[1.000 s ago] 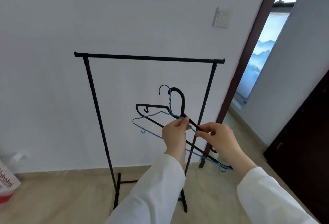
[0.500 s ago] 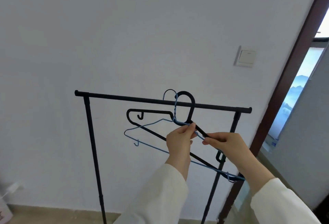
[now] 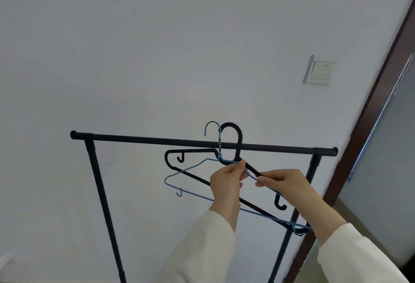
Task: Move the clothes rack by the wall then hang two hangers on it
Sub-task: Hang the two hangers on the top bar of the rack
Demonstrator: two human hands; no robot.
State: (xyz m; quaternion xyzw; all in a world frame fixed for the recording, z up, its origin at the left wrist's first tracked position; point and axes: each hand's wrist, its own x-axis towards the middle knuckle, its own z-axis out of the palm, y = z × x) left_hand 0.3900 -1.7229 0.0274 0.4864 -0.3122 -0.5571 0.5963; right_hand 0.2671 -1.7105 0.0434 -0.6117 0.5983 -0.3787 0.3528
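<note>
Head view: the clothes rack (image 3: 202, 143) is seen standing against the white wall (image 3: 157, 46), its top bar crossing the middle of the frame, so the moving step is judged done and the hanging step is in hand. Two hangers are held together at centre frame, a black hanger (image 3: 231, 134) and a thin blue hanger (image 3: 190, 168), their hooks raised level with and just above the bar; whether either hook is over it cannot be told. The left hand (image 3: 226, 181) is pinched on the necks of both hangers, while the right hand (image 3: 285, 181) is closed on the black shoulder just beside it. Next, the hooks are to be lowered onto the bar, probably one at a time. No containers are seen
</note>
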